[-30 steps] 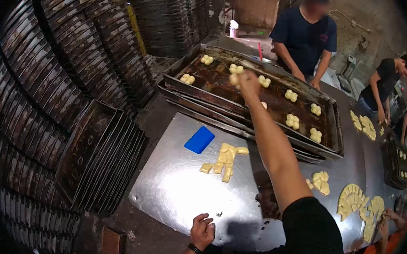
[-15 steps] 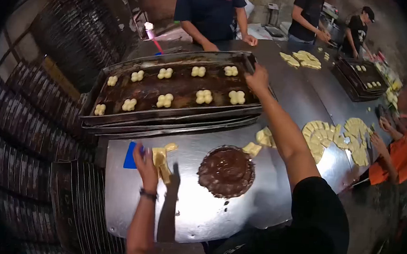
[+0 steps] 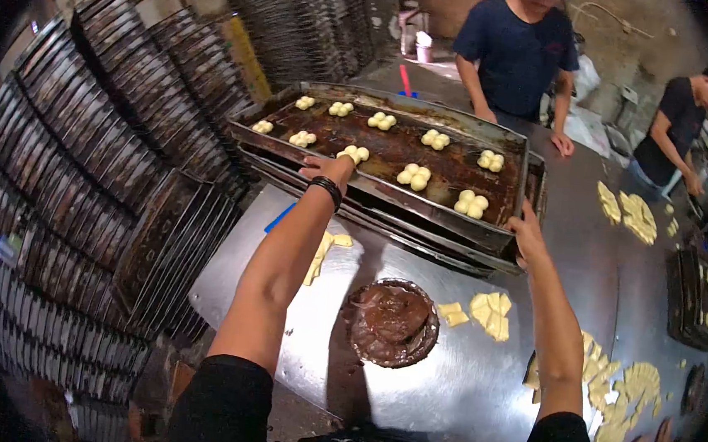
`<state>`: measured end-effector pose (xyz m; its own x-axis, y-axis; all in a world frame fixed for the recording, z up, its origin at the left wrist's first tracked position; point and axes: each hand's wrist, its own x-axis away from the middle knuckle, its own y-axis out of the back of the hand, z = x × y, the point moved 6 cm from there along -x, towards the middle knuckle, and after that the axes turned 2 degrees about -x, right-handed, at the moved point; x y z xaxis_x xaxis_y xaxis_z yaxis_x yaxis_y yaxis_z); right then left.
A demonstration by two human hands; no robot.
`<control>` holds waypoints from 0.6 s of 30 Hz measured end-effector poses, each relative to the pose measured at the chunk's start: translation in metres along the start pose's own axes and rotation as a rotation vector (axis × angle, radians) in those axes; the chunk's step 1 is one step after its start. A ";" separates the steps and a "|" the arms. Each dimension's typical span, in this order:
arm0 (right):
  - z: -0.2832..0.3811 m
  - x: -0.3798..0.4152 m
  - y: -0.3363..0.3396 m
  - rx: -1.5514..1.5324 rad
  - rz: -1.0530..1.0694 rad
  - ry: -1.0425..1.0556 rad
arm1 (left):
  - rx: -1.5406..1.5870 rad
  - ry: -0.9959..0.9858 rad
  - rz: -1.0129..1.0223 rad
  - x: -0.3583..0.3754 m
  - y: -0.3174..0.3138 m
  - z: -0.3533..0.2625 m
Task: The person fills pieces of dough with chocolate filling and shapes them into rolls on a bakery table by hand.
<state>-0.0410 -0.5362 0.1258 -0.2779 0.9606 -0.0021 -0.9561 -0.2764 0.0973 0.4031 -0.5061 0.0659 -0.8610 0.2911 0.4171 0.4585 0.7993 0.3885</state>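
Note:
A dark baking tray (image 3: 450, 160) carries two rows of dough pieces, each a cluster of small balls (image 3: 413, 177). It sits askew over a stack of trays (image 3: 419, 241), whose right end shows beyond it. My left hand (image 3: 335, 170) grips the front rim, its fingers next to one dough cluster and partly hidden. At the front right corner, my right hand (image 3: 527, 235) is closed on the same tray. Below, a round container of chocolate-brown filling (image 3: 393, 322) stands on the metal table (image 3: 457, 387). Yellow dough pieces (image 3: 490, 315) lie to its right.
Racks of stacked trays (image 3: 67, 165) line the left side. Across the table stands a person in a dark shirt (image 3: 517, 55), another person (image 3: 678, 122) farther right. More cut dough (image 3: 636, 389) and a tray stack (image 3: 697, 298) lie at right. A blue scraper (image 3: 279, 218) is partly hidden.
My left hand has moved from the table by the blue scraper up to the tray's front rim. My right hand has shifted along to the front corner. The view has turned left.

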 end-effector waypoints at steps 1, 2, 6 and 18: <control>0.007 0.004 0.000 0.022 -0.029 0.041 | 0.076 0.016 0.057 0.014 0.013 -0.004; 0.016 0.008 -0.003 0.044 -0.050 0.084 | 0.199 0.028 0.197 0.052 0.046 -0.009; 0.048 0.063 -0.026 -0.047 0.120 0.268 | 0.392 -0.235 0.094 0.080 0.125 0.041; 0.085 0.052 -0.006 0.497 0.703 0.685 | 1.362 -0.094 0.128 0.303 0.386 0.250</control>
<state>-0.0422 -0.4822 0.2094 -0.8855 0.3309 -0.3262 -0.4628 -0.5652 0.6829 0.2644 0.0222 0.1365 -0.8661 0.3916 0.3106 0.0050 0.6281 -0.7781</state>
